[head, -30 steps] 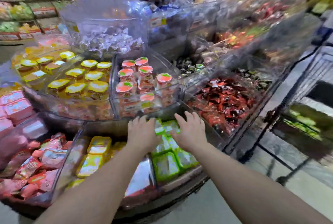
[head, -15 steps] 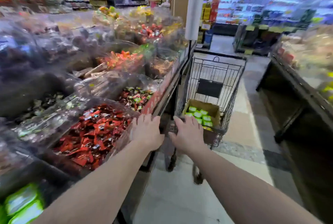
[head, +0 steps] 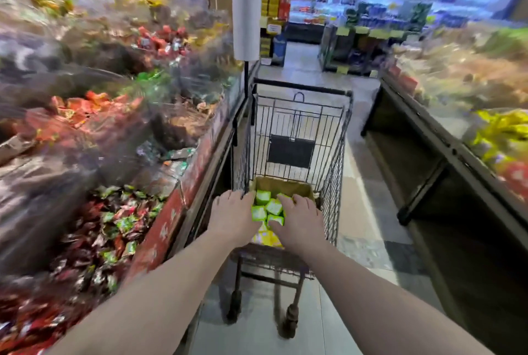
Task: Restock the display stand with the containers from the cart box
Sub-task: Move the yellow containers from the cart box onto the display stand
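— What is the person wearing on the arms?

— Nothing that shows. Both forearms [head: 177,277] are bare from the bottom edge of the view up to the wrists; no sleeve or cuff comes into sight.

— And the hands?

— The left hand [head: 233,217] and the right hand [head: 300,220] are bare too, seen from the back. No gloves, and I can make out no ring, watch or band, though the view is a little blurred.

— Nails?

— Too small and soft to tell.
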Demonstrator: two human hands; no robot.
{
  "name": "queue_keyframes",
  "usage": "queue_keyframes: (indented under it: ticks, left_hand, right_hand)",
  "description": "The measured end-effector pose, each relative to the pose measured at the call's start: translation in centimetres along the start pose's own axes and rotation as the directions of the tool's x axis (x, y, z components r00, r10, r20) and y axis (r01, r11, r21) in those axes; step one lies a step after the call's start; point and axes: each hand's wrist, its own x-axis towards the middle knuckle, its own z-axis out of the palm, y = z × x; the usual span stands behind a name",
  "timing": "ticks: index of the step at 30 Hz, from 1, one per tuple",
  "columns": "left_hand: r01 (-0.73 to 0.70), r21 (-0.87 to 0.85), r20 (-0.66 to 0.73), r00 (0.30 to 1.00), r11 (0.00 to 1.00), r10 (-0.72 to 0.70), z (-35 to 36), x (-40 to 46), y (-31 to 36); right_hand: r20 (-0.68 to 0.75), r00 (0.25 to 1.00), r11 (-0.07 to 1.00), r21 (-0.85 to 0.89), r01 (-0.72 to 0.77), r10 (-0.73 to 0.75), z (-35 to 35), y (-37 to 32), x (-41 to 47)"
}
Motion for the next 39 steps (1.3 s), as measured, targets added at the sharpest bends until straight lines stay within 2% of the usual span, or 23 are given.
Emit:
queue_keyframes:
  ticks: [4, 9, 15, 18, 21, 26, 29, 32, 34, 37, 39]
  left_hand:
    - [-0.064, -0.023, 0.033, 0.997, 0.998, 0.064, 1.2, 7.2, -0.9]
    - [-0.046, -0.017, 0.096, 0.994, 0.999, 0.047, 4.6, 13.0, -1.7]
    - [0.12, -0.084, 0.239, 0.966, 0.989, -0.097, 11.4, 18.5, -1.6]
    - [0.275, -0.142, 0.365, 0.907, 0.951, -0.208, 15.3, 19.8, -1.0]
    - [0.426, -0.127, 0.474, 0.819, 0.896, -0.322, 18.1, 19.9, -0.2]
    - [0.602, -0.153, 0.524, 0.722, 0.784, -0.452, 21.8, 18.6, -0.3]
    - [0.65, -0.201, 0.492, 0.714, 0.733, -0.498, 23.7, 18.8, -0.4]
    - [0.659, -0.229, 0.483, 0.716, 0.716, -0.504, 25.5, 19.6, -1.0]
    - [0.664, -0.24, 0.484, 0.714, 0.708, -0.506, 26.6, 19.6, -1.7]
    - [0.673, -0.251, 0.488, 0.709, 0.696, -0.509, 27.9, 18.8, -2.4]
    - [0.668, -0.244, 0.507, 0.706, 0.703, -0.495, 28.5, 18.3, -2.7]
  right_hand:
    - [0.055, 0.998, 1.0, 0.011, -0.022, 0.021, 0.4, 1.8, 6.4]
    - [0.101, 0.993, 0.998, -0.002, -0.063, 0.063, 2.2, 6.5, 13.6]
    - [0.28, 0.96, 1.0, 0.016, 0.024, -0.028, 7.0, 13.0, 21.1]
    - [0.433, 0.899, 0.997, 0.057, 0.052, -0.072, 9.7, 16.1, 24.7]
    - [0.575, 0.809, 0.992, 0.103, 0.078, -0.123, 12.3, 18.1, 27.3]
    - [0.731, 0.651, 0.976, 0.202, 0.083, -0.206, 17.5, 17.5, 28.7]
    - [0.772, 0.575, 0.96, 0.256, 0.11, -0.272, 20.5, 16.5, 28.4]
    - [0.761, 0.578, 0.949, 0.301, 0.087, -0.295, 23.5, 15.4, 28.4]
    - [0.78, 0.563, 0.953, 0.297, 0.054, -0.275, 25.7, 14.5, 28.3]
    - [0.844, 0.494, 0.966, 0.256, -0.026, -0.21, 28.9, 13.3, 27.4]
    - [0.852, 0.492, 0.97, 0.237, -0.056, -0.18, 30.5, 13.0, 27.1]
